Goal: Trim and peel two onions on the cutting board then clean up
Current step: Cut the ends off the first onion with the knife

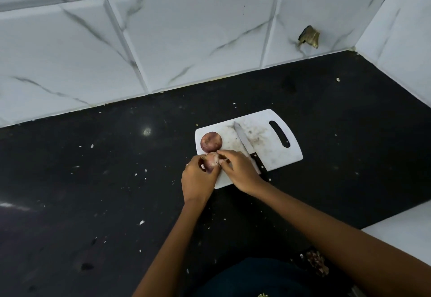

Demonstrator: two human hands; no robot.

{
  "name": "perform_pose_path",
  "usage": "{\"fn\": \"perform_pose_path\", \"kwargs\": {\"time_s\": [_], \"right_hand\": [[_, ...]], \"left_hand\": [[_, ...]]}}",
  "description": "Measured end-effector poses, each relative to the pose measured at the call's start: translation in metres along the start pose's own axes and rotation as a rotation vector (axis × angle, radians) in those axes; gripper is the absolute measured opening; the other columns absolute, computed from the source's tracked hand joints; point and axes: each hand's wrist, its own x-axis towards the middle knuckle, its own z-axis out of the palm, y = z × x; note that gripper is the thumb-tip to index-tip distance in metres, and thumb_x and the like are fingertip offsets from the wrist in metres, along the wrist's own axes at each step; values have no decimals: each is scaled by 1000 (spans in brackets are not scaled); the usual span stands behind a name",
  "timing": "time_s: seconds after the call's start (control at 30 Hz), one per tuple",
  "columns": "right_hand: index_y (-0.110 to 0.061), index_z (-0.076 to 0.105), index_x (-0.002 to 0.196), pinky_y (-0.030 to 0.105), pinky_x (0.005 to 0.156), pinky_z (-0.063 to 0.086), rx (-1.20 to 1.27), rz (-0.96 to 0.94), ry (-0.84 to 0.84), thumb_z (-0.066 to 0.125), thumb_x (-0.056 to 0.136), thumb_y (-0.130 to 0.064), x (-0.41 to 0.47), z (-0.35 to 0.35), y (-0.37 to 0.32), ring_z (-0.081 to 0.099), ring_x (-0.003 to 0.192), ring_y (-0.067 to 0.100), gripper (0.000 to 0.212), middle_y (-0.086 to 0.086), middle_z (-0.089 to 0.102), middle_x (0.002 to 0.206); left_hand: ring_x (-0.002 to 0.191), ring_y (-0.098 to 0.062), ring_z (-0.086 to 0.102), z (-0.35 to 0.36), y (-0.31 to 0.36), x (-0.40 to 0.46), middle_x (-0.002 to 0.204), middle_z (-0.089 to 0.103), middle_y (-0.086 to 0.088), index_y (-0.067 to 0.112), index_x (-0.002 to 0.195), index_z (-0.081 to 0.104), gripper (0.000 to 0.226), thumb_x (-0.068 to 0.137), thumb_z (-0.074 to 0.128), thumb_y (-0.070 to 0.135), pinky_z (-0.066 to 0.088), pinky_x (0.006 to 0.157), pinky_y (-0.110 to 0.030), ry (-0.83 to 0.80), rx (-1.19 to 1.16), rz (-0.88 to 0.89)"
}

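On the white cutting board [275,157], which lies on the black desk [93,180], two onions are in play. One onion [211,142] sits by itself near the board's left edge, round and still in its reddish-brown skin. The second onion [212,159] is just in front of it, at the board's near-left corner, held between both hands. The left hand [198,177] cups it from the left with fingers curled around it, a clenched grip on the bulb. The right hand [240,170] comes in from the right, and its fingertips [220,154] pinch at the onion's top, apparently on a flap of skin; the exact contact is too small to make out.

The knife [247,147] lies across the middle of the board, blade pointing to the far edge, black handle toward the near edge, just right of the right hand and untouched.

As a judgement, the held onion is firm and light, solid enough to squeeze without bruising. Its dry outer skin is papery and brittle and tends to tear in strips, so it is best caught at a trimmed end, where a loose edge lifts. Under that skin the flesh is likely smooth and slick, so the holding hand should wrap the bulb's widest part.
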Motion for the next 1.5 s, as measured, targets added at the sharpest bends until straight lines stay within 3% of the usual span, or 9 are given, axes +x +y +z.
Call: {"fn": "perform_pose_path", "kwargs": {"time_s": [0.3, 0.5, 0.67, 0.8, 0.97, 1.07, 1.23, 1.4, 1.5], "right_hand": [[-11, 68, 114, 20, 86, 47, 188, 89, 166, 61, 89, -8, 8, -30, 16, 60, 100, 14, 27, 4, 61, 109], [-11, 67, 116, 23, 84, 50, 139, 59, 166, 63, 89, -14, 4, -40, 31, 60, 97, 15, 27, 4, 58, 106], [-17, 65, 117, 33, 85, 52, 168, 132, 159, 58, 92, -21, 5, -46, 33, 61, 95, 13, 26, -1, 57, 111], [-14, 59, 119, 40, 85, 49, -154, 266, 98, 57, 90, -25, 5, -54, 43, 55, 105, 23, 31, 7, 51, 117], [-11, 49, 120, 35, 78, 46, -225, 337, -80, 60, 88, -23, 6, -56, 43, 52, 104, 27, 36, 10, 46, 115], [-10, 46, 124, 35, 80, 46, -200, 374, -69, 59, 89, -11, 4, -53, 43, 53, 104, 29, 38, 12, 47, 115], [-10, 46, 124, 27, 74, 44, -63, 458, -60, 71, 77, -12, 8, -57, 46, 58, 97, 24, 53, 9, 59, 107], [-2, 58, 82, 28, 55, 37, -5, 464, -96, 66, 75, -9, 15, -67, 42, 52, 67, 19, 12, 5, 52, 72], [-5, 53, 85, 32, 53, 47, 168, 500, -118, 57, 80, -4, 19, -74, 43, 54, 63, 19, 7, 4, 51, 72]], "left_hand": [[78, 6, 61, 34, 28, -1, 90, 65, 14, 24, 115, 53, 39, 83, 74, 33, 42, 65, -7, -80, -174, -44], [98, -16, 61, 62, 33, 2, 107, 62, 0, 21, 111, 47, 41, 81, 74, 30, 52, 75, -31, -60, -74, 26], [98, -9, 61, 58, 28, 6, 108, 62, 7, 20, 120, 49, 52, 79, 78, 34, 49, 76, -24, -48, -97, 6], [99, -10, 60, 54, 24, 6, 110, 61, 8, 31, 133, 44, 60, 81, 73, 41, 53, 81, -33, -74, -43, 19], [101, -15, 59, 52, 22, 4, 119, 56, 1, 28, 142, 43, 64, 85, 69, 44, 54, 83, -37, -112, 65, 38], [106, -16, 59, 50, 22, 3, 122, 57, 0, 26, 143, 44, 67, 84, 70, 44, 54, 87, -40, -103, 82, 59], [118, -22, 45, 47, 25, -2, 133, 55, -2, 20, 138, 52, 62, 84, 68, 46, 49, 89, -41, -6, 262, 102], [116, -22, 52, 45, 29, -1, 124, 64, -1, 22, 134, 55, 60, 84, 63, 55, 48, 90, -41, 15, 302, 95], [111, -22, 56, 45, 32, -1, 115, 67, -2, 19, 129, 57, 55, 85, 66, 50, 49, 87, -39, 11, 230, 101]]}}
